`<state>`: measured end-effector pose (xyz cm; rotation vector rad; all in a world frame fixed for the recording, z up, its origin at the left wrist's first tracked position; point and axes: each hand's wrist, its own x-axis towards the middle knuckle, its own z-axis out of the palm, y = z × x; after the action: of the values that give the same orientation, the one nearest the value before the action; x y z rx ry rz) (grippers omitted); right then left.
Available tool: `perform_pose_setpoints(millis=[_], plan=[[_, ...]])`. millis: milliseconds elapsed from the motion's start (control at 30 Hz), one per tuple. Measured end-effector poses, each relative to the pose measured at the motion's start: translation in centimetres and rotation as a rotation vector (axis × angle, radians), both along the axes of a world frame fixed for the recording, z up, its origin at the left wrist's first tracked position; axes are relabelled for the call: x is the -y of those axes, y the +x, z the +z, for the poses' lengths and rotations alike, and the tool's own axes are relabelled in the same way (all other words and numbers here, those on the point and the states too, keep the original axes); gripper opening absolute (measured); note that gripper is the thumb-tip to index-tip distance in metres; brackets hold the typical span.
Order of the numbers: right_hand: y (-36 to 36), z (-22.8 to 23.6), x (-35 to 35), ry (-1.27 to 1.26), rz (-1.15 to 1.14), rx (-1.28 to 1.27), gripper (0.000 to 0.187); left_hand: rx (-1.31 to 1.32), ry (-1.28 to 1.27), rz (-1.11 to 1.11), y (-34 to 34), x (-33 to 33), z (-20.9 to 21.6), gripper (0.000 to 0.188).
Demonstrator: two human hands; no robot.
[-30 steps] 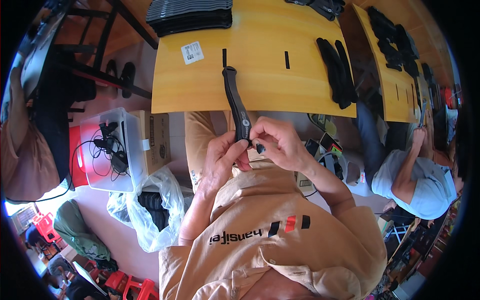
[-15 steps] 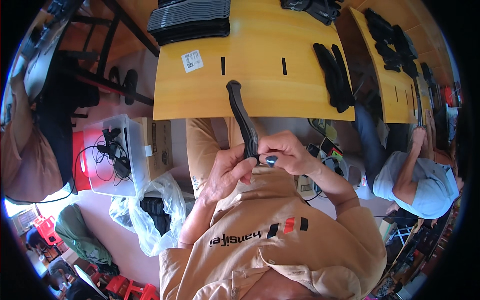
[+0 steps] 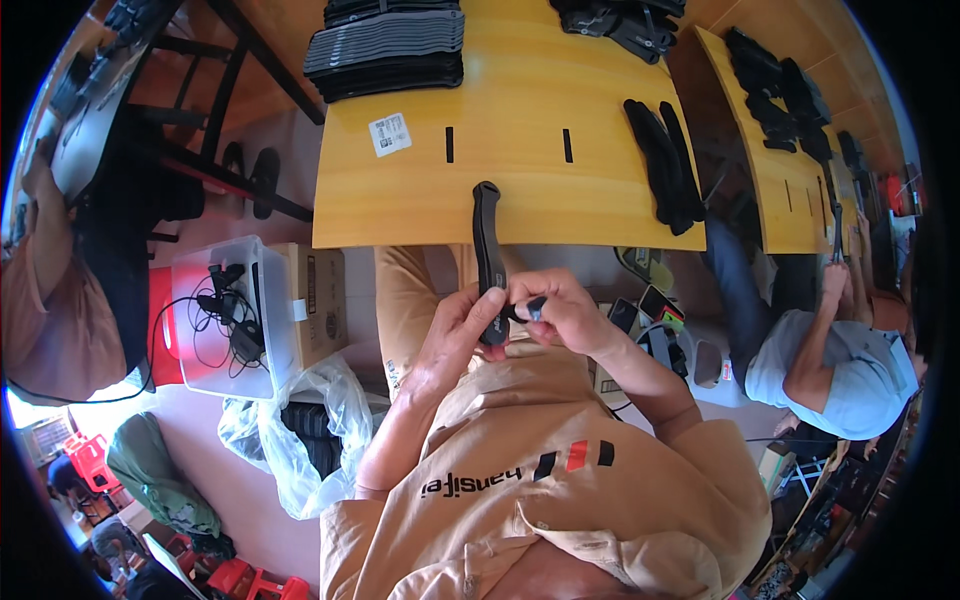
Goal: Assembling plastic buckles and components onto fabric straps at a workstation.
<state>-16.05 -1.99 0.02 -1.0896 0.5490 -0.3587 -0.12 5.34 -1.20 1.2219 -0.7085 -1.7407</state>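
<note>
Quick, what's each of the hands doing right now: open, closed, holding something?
Left hand: closed, holding the long, narrow black strap.
Right hand: closed, right beside the strap; what it pinches cannot be told.

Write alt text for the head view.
The person's left hand grips a dark strap-like piece, with the right hand at its lower part, by the near edge of a yellow table. On it lie stacked grey and black strips, a white label and long black pieces; at left, a clear bin holds black cables.
</note>
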Motion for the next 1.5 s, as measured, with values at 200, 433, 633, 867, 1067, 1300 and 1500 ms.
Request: perform_pose_setpoints(millis=[200, 433, 633, 867, 1067, 1300, 1500], plan=[[0.6, 0.0, -0.6, -0.693, -0.146, -0.084, 0.014, 0.019, 0.051, 0.139, -0.5, 0.2, 0.4, 0.04], [0.8, -0.9, -0.7, -0.793, -0.272, -0.103, 0.02, -0.127, -0.05, -0.023, 0.1, 0.2, -0.6, 0.038], [0.3, 0.9, -0.6, -0.057, -0.261, -0.112, 0.015, -0.13, -0.111, -0.133, 0.1, 0.3, 0.2, 0.033], [-1.8, 3.1, 3.7, -0.154, -0.379, -0.231, 0.013, -0.15, -0.076, -0.31, 2.9, -1.5, 1.0, 0.037], [-6.1, 6.1, 9.8, -0.43, -0.498, -0.33, 0.022, -0.147, -0.109, -0.517, 8.1, -5.5, 1.7, 0.042], [-12.6, 13.1, 17.5, -0.642, -0.962, -0.267, 0.021, -0.178, -0.046, -0.224, 12.4, -13.2, 0.9, 0.042], [-10.6, 13.5, 13.6, -0.815, -0.429, -0.515, 0.025, 0.142, -0.127, 0.26, 11.2, -6.8, -0.4, 0.041]])
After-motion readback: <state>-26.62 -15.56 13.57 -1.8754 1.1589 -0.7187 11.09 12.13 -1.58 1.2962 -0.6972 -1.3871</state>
